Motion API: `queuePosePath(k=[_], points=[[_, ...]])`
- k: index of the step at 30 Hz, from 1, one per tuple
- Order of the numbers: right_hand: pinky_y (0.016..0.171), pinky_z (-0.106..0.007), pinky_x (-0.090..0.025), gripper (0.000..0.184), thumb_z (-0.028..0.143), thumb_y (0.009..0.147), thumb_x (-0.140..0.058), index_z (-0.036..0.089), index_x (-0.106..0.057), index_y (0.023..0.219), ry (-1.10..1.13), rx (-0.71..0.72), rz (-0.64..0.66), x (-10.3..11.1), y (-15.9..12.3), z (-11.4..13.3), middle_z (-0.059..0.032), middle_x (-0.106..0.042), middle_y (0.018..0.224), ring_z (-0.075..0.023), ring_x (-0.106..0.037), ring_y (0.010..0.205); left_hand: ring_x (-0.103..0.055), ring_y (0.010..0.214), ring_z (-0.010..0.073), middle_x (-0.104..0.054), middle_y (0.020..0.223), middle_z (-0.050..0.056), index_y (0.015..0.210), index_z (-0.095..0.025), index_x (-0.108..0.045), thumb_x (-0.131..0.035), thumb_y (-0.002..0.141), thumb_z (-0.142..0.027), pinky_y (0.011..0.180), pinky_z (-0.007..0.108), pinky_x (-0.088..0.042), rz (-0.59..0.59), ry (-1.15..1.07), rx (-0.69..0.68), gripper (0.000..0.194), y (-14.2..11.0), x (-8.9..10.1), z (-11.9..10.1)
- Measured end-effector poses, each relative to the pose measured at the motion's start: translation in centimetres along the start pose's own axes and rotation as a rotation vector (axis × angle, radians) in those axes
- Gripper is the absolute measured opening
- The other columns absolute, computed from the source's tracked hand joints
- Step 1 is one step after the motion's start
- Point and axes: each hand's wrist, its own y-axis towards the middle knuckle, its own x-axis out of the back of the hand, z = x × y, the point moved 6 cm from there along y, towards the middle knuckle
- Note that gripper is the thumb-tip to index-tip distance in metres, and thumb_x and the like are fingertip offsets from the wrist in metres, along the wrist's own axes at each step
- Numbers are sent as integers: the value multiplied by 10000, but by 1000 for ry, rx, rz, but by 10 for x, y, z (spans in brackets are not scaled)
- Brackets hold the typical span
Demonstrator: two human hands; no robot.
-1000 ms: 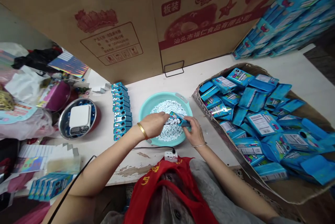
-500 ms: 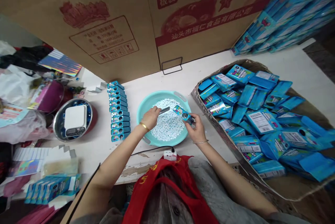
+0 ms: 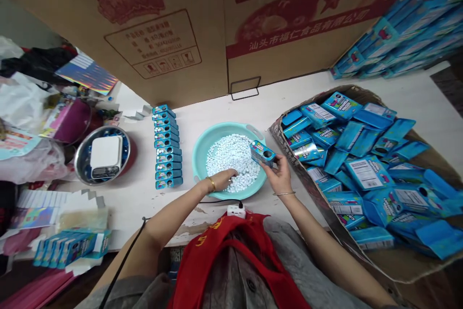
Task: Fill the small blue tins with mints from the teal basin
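The left hand (image 3: 221, 181), with a gold bangle at its wrist, is low inside the pale green bowl (image 3: 199, 154), at the near side of the white pellets (image 3: 227, 152). Its fingers are bent close together around a small metal tool (image 3: 230, 180), most of which is hidden by the hand and the pellets. The right hand (image 3: 280, 175), with a thin bangle at its wrist, holds a small blue box (image 3: 262, 154) by its right end, the fingers closed on it with the box between them. The box is tilted above the right side of the bowl, and its printed narrow face, with a round dark hole near the hand, is turned up.

The bowl sits on the white worktop (image 3: 202, 112). Well to its left lies a row of blue boxes (image 3: 168, 147), side by side, with white pellets showing in some of their holes. Farther left, a metal bowl (image 3: 82, 154) carries a white scale (image 3: 106, 152). To the right, a torn cardboard tray (image 3: 295, 170) holds a loose heap of blue boxes (image 3: 369, 174). Behind the bowl stand a wire frame (image 3: 246, 88) and a large carton (image 3: 173, 53), with more boxes (image 3: 398, 39) stacked at the far right. A black cable (image 3: 220, 201) runs to a white plug block (image 3: 236, 211) just in front of the bowl
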Motion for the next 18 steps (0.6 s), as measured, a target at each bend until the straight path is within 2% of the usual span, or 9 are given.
queuePosePath(k=[2, 5, 9, 11, 14, 18], points=[[719, -292, -513, 415, 359, 710, -712, 213, -479, 1022, 37, -4, 7, 1, 0, -1, -38, -544, 983, -177, -562, 907, -566, 960, 175, -608, 1096, 73, 1168, -154, -497, -532, 793, -128, 864, 303, -456, -1, -161, -16, 377, -6, 9, -7], [722, -305, -512, 389, 352, 730, -690, 212, -489, 1032, -5, 15, 16, 4, -3, 0, -47, -561, 989, -185, -572, 906, -556, 879, 152, -604, 1041, 50, 1141, -157, -500, -558, 789, -182, 813, 291, -458, -15, -358, -50, 357, -20, 32, -20], [760, -353, -518, 352, 331, 759, -650, 205, -513, 1058, -128, 98, 16, 7, -6, 5, -64, -594, 999, -202, -588, 889, -540, 863, 130, -583, 1065, 53, 1117, -164, -494, -546, 808, -214, 811, 272, -455, -78, -392, -101, 317, -45, 77, -46], [816, -396, -512, 333, 299, 778, -614, 207, -521, 1085, -195, 174, 46, 5, -8, 11, -77, -600, 1036, -219, -591, 924, -545, 854, 130, -590, 1051, 56, 1127, -165, -495, -528, 821, -214, 806, 272, -461, -112, -323, -116, 311, -55, 101, -62], [911, -459, -472, 319, 241, 794, -558, 217, -527, 1111, -289, 307, 104, -2, -11, 21, -95, -599, 1089, -254, -567, 1037, -575, 891, 153, -615, 1057, 71, 1135, -159, -515, -515, 815, -167, 826, 288, -467, -115, -100, -90, 320, -61, 129, -88], [956, -483, -450, 326, 196, 800, -519, 221, -521, 1125, -327, 417, 150, -16, -19, 29, -104, -595, 1120, -263, -543, 1092, -601, 1004, 220, -640, 1091, 109, 1130, -142, -545, -487, 798, -92, 867, 324, -468, -44, 277, 44, 341, -55, 141, -120]])
